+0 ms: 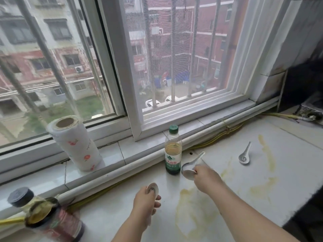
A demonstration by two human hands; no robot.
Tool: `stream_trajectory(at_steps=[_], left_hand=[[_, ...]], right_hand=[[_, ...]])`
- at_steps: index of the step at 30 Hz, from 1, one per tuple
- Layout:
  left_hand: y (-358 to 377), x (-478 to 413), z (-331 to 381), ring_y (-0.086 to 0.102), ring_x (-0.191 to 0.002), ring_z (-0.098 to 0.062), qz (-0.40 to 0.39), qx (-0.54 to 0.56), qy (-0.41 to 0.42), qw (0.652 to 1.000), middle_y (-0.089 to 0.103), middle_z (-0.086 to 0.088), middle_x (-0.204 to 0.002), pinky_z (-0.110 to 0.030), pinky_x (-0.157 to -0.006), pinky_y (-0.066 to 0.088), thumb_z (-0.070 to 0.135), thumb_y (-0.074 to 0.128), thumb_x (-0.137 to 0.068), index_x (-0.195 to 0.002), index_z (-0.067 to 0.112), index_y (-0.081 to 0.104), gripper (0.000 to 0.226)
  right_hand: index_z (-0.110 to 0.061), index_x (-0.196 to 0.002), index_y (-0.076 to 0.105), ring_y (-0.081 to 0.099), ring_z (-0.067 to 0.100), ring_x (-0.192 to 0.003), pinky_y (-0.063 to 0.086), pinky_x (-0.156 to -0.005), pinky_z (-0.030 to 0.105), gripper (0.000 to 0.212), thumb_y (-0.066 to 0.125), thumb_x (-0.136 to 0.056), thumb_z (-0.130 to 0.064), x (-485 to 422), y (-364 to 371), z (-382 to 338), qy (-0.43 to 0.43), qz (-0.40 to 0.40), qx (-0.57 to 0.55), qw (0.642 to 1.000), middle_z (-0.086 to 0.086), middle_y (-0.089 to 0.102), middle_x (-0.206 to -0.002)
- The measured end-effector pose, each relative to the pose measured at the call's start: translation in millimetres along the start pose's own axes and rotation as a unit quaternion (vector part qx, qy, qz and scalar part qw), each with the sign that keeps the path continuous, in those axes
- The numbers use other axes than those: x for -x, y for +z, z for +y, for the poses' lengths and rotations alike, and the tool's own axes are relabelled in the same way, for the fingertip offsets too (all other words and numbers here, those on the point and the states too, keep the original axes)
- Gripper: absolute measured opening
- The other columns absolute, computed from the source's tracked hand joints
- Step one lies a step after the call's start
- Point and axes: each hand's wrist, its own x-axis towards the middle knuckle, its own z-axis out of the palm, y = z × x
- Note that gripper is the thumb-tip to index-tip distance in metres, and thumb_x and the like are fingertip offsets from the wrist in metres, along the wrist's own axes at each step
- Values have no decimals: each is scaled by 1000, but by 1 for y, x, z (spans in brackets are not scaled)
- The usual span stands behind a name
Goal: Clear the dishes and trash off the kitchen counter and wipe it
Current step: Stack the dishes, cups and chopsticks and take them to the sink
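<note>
My left hand [146, 204] grips a white ceramic spoon [152, 188], bowl end pointing up, over the white counter [288, 172]. My right hand [206, 178] pinches a second white spoon [192, 165] by its bowl, handle pointing up and right, just right of a green-capped bottle [173, 151]. A third white spoon [245, 154] lies on the counter further right. Yellowish stains [192, 210] streak the counter below and right of my hands.
A paper towel roll [75, 144] with red fruit print stands on the window sill at left. Dark-capped jars [45, 217] sit at the lower left. A yellow hose [218, 137] runs along the sill base toward a stove [311, 109] at far right.
</note>
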Motion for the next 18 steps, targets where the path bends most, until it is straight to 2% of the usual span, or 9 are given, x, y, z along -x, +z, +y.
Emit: stream_trajectory(at_steps=[3, 8, 14, 16, 18], left_hand=[[24, -1, 6, 51, -56, -18, 26, 10, -1, 1000, 61, -10, -83, -23, -52, 34, 8, 39, -94, -94, 8, 56, 17], [65, -2, 18, 49, -57, -17, 74, 48, -30, 996, 60, -9, -84, -23, -51, 33, 11, 41, -95, -97, 5, 57, 17], [100, 4, 19, 48, -58, -17, 121, 77, -49, 988, 60, -8, -84, -22, -51, 32, 11, 41, -95, -93, 5, 56, 16], [107, 7, 18, 48, -57, -16, 141, 80, -56, 985, 60, -7, -82, -22, -50, 32, 13, 43, -95, -93, 6, 56, 15], [110, 7, 18, 49, -56, -16, 155, 81, -62, 983, 61, -7, -82, -22, -49, 32, 14, 43, -95, -94, 7, 57, 16]], right_hand=[[-18, -117, 52, 48, 25, -114, 42, -87, 34, 28, 43, -91, -13, -26, -8, 1, -68, -1, 134, 989, 5, 49, -121], [-18, -129, 50, 38, 26, -122, 33, -99, 36, 37, 44, -92, -21, -67, -13, 4, -212, 4, 317, 925, 7, 46, -129], [-21, -128, 52, 45, 25, -122, 26, -106, 43, 40, 53, -88, -25, -98, -5, 15, -263, -67, 372, 887, 4, 55, -128], [-22, -126, 54, 48, 25, -118, 30, -101, 39, 36, 51, -90, -28, -102, -5, 20, -285, -67, 354, 888, 3, 57, -123], [-22, -126, 54, 49, 26, -116, 32, -94, 36, 39, 49, -93, -42, -102, -5, 27, -299, -72, 300, 903, 5, 55, -121]])
